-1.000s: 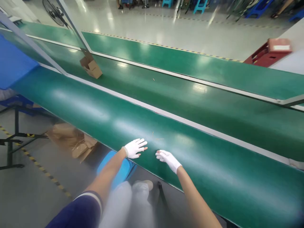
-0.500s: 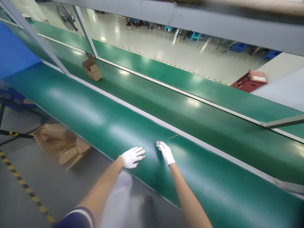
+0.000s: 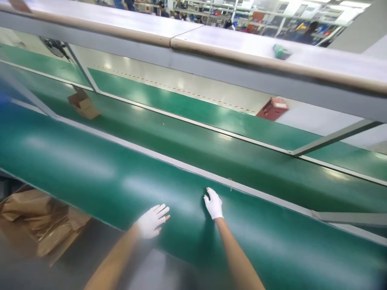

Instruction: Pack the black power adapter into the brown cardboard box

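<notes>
My left hand point(image 3: 152, 221), in a white glove with some bare fingertips, hovers over or rests on the near green surface point(image 3: 99, 169). Its fingers are spread and nothing is in them. To the right, my right hand point(image 3: 214, 204), gloved likewise, is above the same surface with its fingers slightly bent and apart. I see nothing in its grasp. Just beyond it, a thin yellowish strand point(image 3: 231, 184) hangs across the pale rail point(image 3: 193, 168). Whether either palm touches the surface, I cannot tell.
An open cardboard box point(image 3: 86, 106) stands on the sunken green belt point(image 3: 145, 125) behind the rail. Crumpled brown paper point(image 3: 39, 221) lies lower left. A raised shelf point(image 3: 229, 44) with a green object point(image 3: 281, 51) spans above. A red crate point(image 3: 273, 108) stands far right.
The view has tilted up, bringing the shelf top into sight. The strand has gone from the near green surface to the rail. My right hand's fingers look more apart; my left stays spread.
</notes>
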Motion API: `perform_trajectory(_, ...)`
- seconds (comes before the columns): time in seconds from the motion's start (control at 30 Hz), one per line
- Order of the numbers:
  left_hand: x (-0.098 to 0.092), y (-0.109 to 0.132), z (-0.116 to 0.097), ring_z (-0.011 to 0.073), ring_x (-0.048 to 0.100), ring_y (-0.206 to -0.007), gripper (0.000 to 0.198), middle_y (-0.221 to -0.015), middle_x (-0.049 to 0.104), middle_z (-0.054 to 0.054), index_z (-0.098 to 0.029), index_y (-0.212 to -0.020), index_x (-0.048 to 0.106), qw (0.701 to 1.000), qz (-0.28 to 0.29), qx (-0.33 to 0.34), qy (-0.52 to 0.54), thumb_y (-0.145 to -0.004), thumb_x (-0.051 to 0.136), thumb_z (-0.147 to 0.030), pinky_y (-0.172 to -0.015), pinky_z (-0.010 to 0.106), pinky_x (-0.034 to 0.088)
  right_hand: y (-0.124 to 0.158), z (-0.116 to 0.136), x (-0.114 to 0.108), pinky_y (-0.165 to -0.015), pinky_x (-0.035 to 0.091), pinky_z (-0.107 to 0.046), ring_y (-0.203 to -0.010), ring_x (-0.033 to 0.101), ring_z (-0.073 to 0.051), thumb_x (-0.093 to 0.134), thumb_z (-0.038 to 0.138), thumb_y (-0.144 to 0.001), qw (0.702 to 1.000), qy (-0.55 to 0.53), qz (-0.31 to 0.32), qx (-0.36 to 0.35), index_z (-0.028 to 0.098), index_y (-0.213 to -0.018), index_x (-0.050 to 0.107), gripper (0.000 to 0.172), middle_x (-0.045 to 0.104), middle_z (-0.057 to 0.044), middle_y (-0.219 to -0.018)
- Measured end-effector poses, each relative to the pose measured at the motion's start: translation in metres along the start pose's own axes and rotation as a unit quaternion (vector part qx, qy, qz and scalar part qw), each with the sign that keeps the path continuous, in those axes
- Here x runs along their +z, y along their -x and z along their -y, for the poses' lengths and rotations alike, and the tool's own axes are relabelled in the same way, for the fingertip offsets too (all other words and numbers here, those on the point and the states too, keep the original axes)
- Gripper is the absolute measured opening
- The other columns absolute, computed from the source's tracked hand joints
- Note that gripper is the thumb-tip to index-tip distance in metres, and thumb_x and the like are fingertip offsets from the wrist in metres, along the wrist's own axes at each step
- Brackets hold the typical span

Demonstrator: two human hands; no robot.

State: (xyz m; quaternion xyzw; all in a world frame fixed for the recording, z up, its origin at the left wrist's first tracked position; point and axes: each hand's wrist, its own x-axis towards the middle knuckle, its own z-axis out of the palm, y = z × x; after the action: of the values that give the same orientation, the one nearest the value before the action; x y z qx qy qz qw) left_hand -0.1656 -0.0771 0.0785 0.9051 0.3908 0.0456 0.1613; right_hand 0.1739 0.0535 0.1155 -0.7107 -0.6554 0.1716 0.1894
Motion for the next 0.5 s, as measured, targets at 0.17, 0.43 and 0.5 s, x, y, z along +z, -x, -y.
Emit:
perform_trajectory(0.17, -0.007, -0.004, -0.002, 0.0352, 0.016, -0.140, 0.081, -0.153, 0.017, 0.006, -0.027, -0.143, 0.026, 0.998, 0.061, -0.013, 0.022, -0.067, 0.054, -0.017, -0.111, 0.057, 0.025, -0.029, -0.033, -0.029, -0.084, 0.045, -0.045, -0.093, 0.059, -0.029, 0.028, 0.039, -0.089, 0.988, 0.083, -0.053, 0.120, 0.016, -0.093, 0.065, 0.043, 0.065, -0.015, -0.093)
perform_trajectory(0.43, -0.022, -0.012, -0.009, 0.0334, 0.017, -0.140, 0.075, -0.152, 0.017, 0.004, -0.029, -0.144, 0.024, 0.990, 0.124, -0.050, 0.051, -0.075, 0.048, -0.014, -0.113, 0.057, 0.021, -0.079, -0.039, -0.050, -0.109, 0.022, -0.047, -0.135, 0.018, -0.037, 0.041, 0.036, -0.082, 0.972, 0.138, -0.143, 0.127, -0.006, -0.136, 0.032, 0.069, 0.021, -0.027, -0.146)
perform_trajectory(0.5, -0.019, -0.012, -0.008, 0.0335, 0.019, -0.139, 0.071, -0.151, 0.021, 0.004, -0.030, -0.143, 0.027, 0.989, 0.118, -0.055, 0.075, -0.077, 0.048, -0.016, -0.113, 0.057, 0.021, -0.050, -0.025, -0.036, -0.107, 0.027, -0.048, -0.135, 0.022, -0.038, 0.035, 0.035, -0.084, 0.975, 0.135, -0.127, 0.121, -0.005, -0.134, 0.037, 0.064, 0.024, -0.026, -0.146)
